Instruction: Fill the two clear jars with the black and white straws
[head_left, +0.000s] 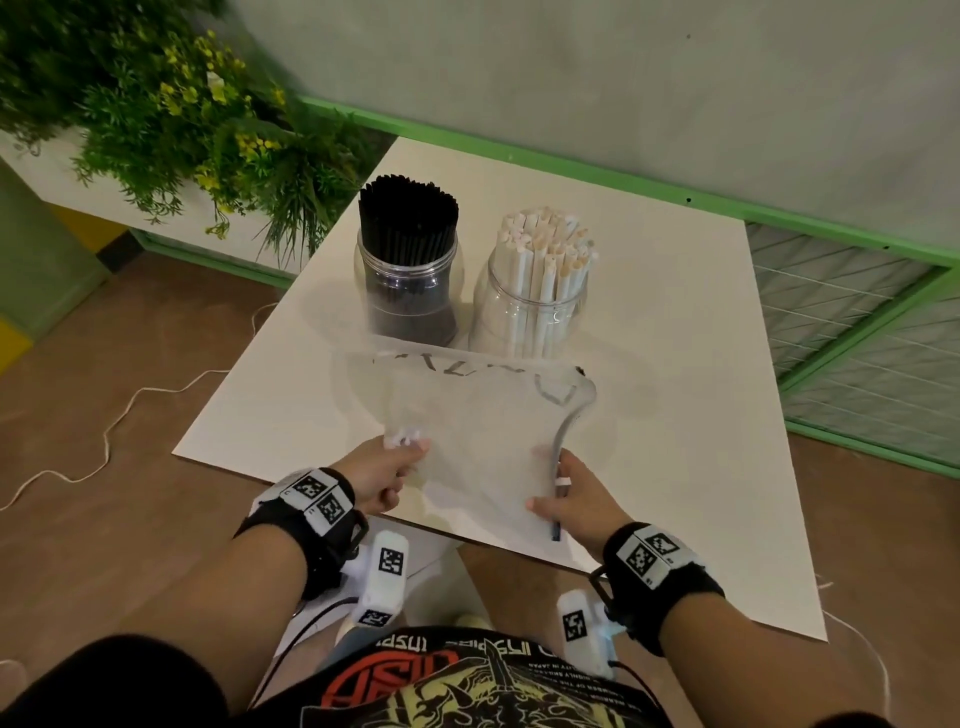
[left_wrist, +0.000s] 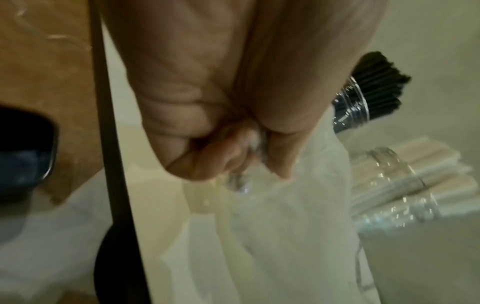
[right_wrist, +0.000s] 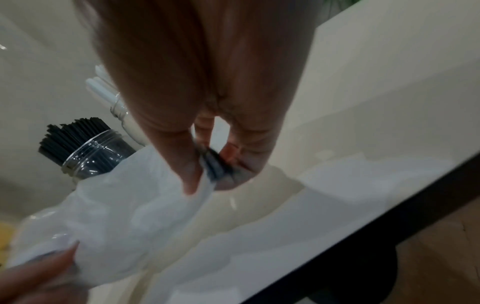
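Note:
Two clear jars stand side by side on the white table (head_left: 675, 322). The left jar (head_left: 409, 291) holds a dense bundle of black straws (head_left: 409, 218); the right jar (head_left: 530, 312) holds white straws (head_left: 545, 249). In front of them a thin translucent plastic bag (head_left: 478, 431) with grey print is stretched between my hands. My left hand (head_left: 389, 470) pinches the bag's left corner (left_wrist: 249, 144). My right hand (head_left: 569, 499) pinches its right edge, a dark strip (right_wrist: 215, 164). The bag hides the jars' bases. Both jars (left_wrist: 350, 102) (right_wrist: 93, 156) show blurred in the wrist views.
A planter of green foliage with yellow flowers (head_left: 182, 119) stands at the back left. A green rail (head_left: 571, 156) and wire mesh panel (head_left: 857, 322) run behind and right of the table. A white cable (head_left: 114, 426) trails over the brown floor on the left.

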